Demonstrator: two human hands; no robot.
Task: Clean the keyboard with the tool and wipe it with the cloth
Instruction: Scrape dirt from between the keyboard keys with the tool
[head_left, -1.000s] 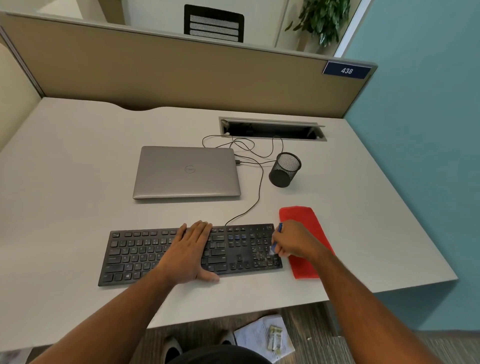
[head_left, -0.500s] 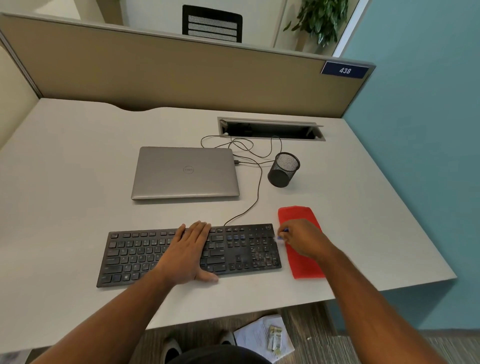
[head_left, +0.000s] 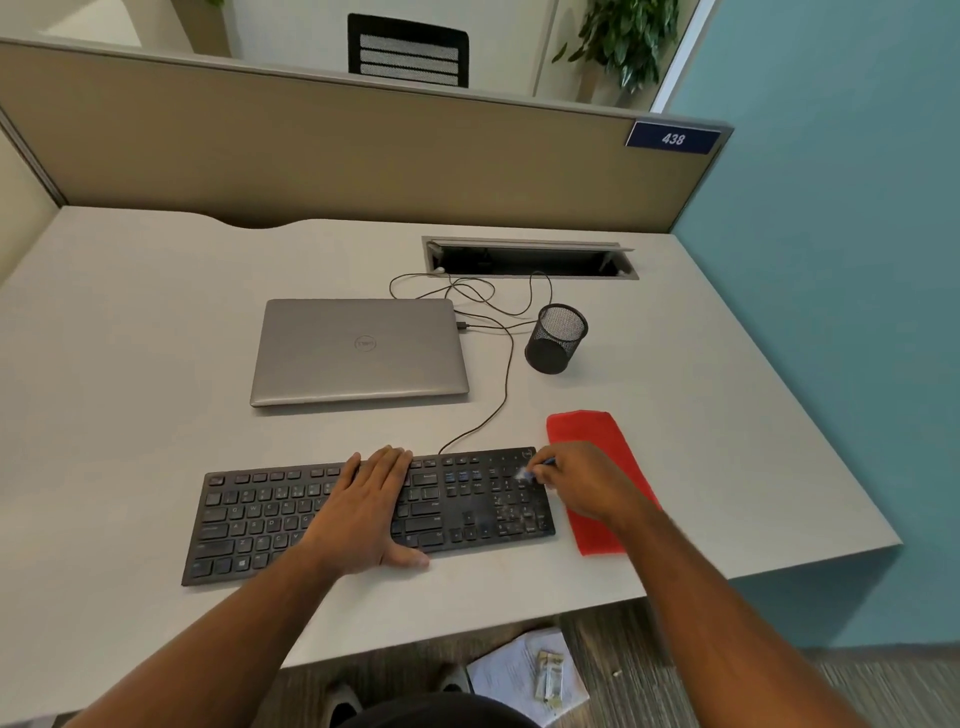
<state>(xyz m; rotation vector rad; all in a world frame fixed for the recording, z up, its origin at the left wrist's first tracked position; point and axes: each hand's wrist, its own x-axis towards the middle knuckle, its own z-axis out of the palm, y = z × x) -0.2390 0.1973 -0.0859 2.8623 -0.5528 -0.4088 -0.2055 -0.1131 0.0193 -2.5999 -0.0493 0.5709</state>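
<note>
Black keyboard near desk front edge, long axis running left-right. Left hand flat, fingers straight, pressing mid keys. Right hand over numpad end, pinching small blue tool, whitish tip pointing left onto keys; tool mostly hidden, blurred. Red cloth just right of keyboard, long axis near-far, partly under right wrist. Beyond: closed laptop.

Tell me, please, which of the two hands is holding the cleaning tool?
The right hand, at the keyboard's number-pad end, pinches the small blue tool. The left hand lies flat on the middle keys, holding nothing.
</note>
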